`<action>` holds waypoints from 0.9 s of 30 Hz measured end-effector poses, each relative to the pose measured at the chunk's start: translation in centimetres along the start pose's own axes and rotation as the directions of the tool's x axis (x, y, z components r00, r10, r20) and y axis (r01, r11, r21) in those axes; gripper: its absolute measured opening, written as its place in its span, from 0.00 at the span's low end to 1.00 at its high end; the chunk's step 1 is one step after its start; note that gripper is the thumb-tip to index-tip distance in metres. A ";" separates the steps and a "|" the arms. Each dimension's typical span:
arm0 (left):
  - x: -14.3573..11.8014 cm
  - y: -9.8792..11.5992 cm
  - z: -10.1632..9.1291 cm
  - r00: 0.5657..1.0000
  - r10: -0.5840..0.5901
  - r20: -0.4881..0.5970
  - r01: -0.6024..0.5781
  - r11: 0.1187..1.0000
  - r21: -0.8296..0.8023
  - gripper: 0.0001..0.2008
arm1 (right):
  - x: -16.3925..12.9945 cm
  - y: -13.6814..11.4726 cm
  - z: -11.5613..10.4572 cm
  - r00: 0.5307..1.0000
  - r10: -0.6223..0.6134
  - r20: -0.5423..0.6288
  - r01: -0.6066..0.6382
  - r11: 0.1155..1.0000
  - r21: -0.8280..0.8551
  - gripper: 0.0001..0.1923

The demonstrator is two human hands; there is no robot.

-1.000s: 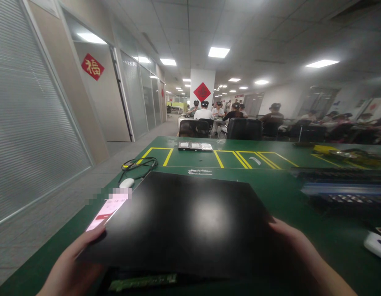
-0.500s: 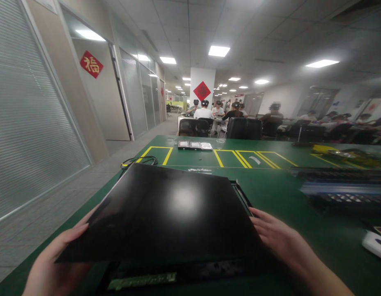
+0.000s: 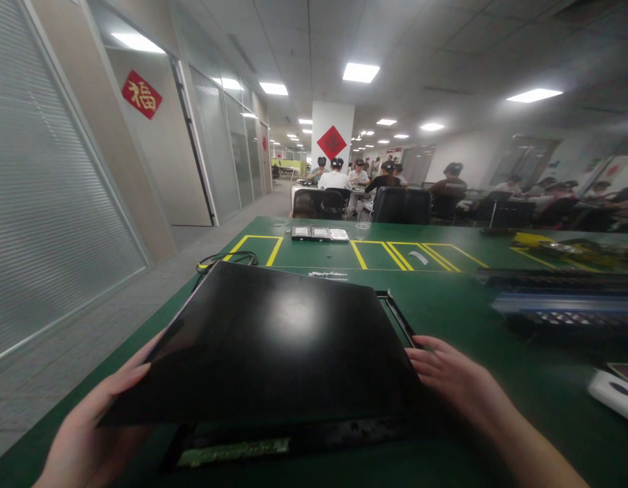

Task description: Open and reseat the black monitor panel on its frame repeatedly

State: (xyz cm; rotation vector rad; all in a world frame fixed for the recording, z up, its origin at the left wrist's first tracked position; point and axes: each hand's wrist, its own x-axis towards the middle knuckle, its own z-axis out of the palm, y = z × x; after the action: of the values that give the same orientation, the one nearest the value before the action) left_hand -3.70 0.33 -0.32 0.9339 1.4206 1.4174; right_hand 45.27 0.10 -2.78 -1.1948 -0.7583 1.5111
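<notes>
A glossy black screen panel (image 3: 283, 352), tilted, lies over a thin black frame (image 3: 398, 313). The frame's right side shows past the panel, and a green circuit board strip (image 3: 232, 453) is visible below its near edge. My left hand (image 3: 103, 407) grips the panel's left edge, thumb on top and the other fingers hidden beneath. At the right side, my right hand (image 3: 453, 373) has its fingers closed along the edge of the panel, touching the frame as well. The underside of the panel is out of sight.
Beyond the panel, several hard drives (image 3: 320, 234) sit on the green table (image 3: 446, 325). A black cable (image 3: 227, 259) lies by the left edge. To the right are blurred dark parts (image 3: 568, 305) and a white device (image 3: 616, 394). People sit at tables farther back.
The view has shifted slightly. The panel is a little less extended toward me on the left, and more of the frame's right side shows. Both hands keep their hold.
</notes>
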 end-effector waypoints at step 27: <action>-3.2 1.5 4.8 0.950 -0.289 0.116 0.310 0.913 -0.265 0.37 | 1.2 0.3 -1.1 0.932 -0.128 -0.338 0.041 0.967 -0.253 0.20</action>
State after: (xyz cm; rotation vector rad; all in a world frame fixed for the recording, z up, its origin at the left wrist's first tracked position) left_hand 1.73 -1.03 1.73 0.5533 1.2080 1.2941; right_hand 46.24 1.07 -3.79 -1.5449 -0.7522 1.1094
